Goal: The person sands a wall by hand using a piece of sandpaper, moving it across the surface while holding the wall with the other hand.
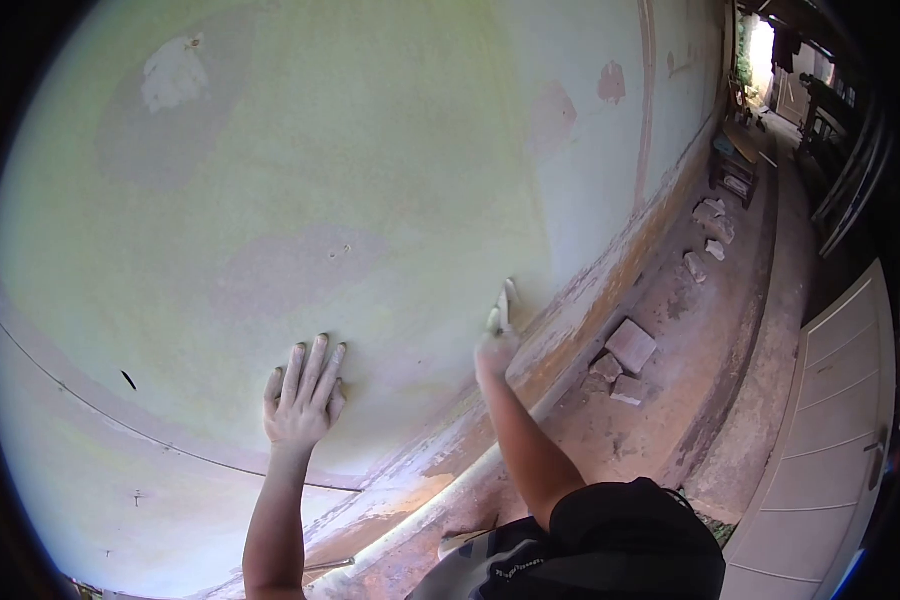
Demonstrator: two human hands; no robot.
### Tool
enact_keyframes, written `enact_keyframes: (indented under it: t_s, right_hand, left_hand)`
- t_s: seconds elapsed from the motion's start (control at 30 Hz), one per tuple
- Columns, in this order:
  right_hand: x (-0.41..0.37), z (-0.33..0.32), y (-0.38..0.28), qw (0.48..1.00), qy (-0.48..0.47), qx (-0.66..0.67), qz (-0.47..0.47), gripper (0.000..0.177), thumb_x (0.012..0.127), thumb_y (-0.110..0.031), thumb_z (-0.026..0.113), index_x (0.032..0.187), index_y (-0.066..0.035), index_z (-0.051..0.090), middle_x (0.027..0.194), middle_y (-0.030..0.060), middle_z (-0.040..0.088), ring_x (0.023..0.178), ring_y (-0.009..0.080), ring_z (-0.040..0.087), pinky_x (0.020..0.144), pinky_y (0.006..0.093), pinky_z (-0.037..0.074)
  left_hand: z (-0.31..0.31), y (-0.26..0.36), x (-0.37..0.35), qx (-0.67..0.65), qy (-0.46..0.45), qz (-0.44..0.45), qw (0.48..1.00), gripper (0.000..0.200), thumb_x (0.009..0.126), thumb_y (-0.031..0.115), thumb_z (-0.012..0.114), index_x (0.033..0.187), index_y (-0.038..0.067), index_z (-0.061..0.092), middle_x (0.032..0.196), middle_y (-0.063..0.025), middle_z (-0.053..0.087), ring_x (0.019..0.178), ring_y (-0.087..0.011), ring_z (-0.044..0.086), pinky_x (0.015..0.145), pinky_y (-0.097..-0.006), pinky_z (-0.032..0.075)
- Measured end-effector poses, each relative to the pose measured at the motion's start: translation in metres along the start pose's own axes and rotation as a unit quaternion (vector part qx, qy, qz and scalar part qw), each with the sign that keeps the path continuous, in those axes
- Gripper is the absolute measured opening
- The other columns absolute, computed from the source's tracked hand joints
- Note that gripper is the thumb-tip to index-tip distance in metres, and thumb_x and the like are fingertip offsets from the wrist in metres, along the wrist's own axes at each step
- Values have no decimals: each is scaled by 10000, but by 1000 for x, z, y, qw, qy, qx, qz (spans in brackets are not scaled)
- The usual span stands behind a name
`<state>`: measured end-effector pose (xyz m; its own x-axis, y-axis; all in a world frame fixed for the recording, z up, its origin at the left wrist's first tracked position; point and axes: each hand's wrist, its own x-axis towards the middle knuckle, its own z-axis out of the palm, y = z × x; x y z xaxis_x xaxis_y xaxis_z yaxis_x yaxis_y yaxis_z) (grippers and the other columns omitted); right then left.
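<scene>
A pale green wall with patched, faded spots fills most of the head view. My left hand lies flat against it, fingers pointing up and slightly spread. My right hand is dusted white and closed around a small flat scraper, whose blade rests against the wall near its lower worn band. My right arm reaches forward from a black sleeve.
Along the wall's foot runs an orange-brown flaking strip above a dirt floor. Loose bricks and stones lie on the ground to the right. A white panelled door stands at the far right; a narrow passage recedes to a doorway.
</scene>
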<state>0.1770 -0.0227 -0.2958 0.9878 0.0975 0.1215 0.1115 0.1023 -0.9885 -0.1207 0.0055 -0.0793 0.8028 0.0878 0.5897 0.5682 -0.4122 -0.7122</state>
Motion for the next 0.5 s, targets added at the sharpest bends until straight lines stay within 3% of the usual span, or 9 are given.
enact_keyframes:
  t_s: [0.03,0.07,0.13,0.17,0.23,0.27,0.33,0.47,0.5]
  right_hand:
    - [-46,-1,-41,1000,-19,17,13,403,1097,-286,593,1171,85,733,918,224,765,800,307,726,719,418,533]
    - [-87,13,-49,990,-11,93,-105,420,1106,-257,557,1299,96,678,1203,295,725,1129,395,714,941,396,551]
    - [-150,6,-75,977,-135,58,-153,520,1105,-213,533,1509,111,482,1598,358,409,1543,463,348,1253,513,302]
    - [-157,7,-84,977,-139,66,-150,520,1105,-213,533,1509,111,482,1598,358,409,1543,463,348,1253,513,302]
    - [-161,15,-101,981,-153,55,-105,651,1141,-337,417,1611,97,299,1697,339,220,1610,469,134,1309,505,112]
    - [-157,21,-102,980,-158,62,-107,651,1141,-337,417,1611,97,299,1697,339,220,1610,469,134,1309,505,112]
    - [-127,36,-88,985,-130,56,-94,734,1148,-414,344,1666,57,126,1747,297,32,1630,429,-43,1311,498,-5]
    - [-12,39,-63,992,-68,74,-73,718,1152,-444,288,1684,7,114,1776,205,19,1638,366,-91,1302,495,-58]
    - [19,39,-54,993,-46,103,-47,695,1159,-434,279,1686,-5,130,1774,186,75,1642,340,-16,1309,468,9]
  left_hand:
    - [0,0,0,-2,0,-1,1000,529,964,375,612,1492,378,609,1586,66,559,1460,-159,498,1211,-419,276]
    - [0,-1,0,-1,1,-1,1000,527,964,371,610,1491,379,610,1585,67,561,1459,-157,498,1211,-419,275]
    - [-1,0,2,-5,-1,-1,1000,525,961,361,612,1486,376,615,1581,73,563,1460,-158,498,1212,-420,274]
    - [-3,-2,1,-12,-1,0,1000,523,958,351,613,1481,373,620,1578,79,566,1461,-158,497,1212,-420,274]
    - [-6,-4,2,-19,-6,1,1000,514,967,335,593,1478,383,617,1586,110,551,1470,-129,483,1222,-397,264]
    - [-8,-5,1,-38,-10,-3,999,507,976,318,572,1476,393,614,1594,142,536,1479,-100,470,1231,-373,254]
    - [-12,-9,-4,-36,-19,-8,999,517,967,311,578,1474,406,613,1591,146,538,1478,-92,471,1243,-397,233]
    - [-17,-24,-28,-44,-34,-62,997,531,956,306,584,1470,436,610,1585,139,546,1464,-108,485,1245,-435,228]
    - [-16,-29,-36,-32,-17,-62,997,532,954,312,582,1469,445,609,1583,137,548,1458,-113,491,1244,-444,228]
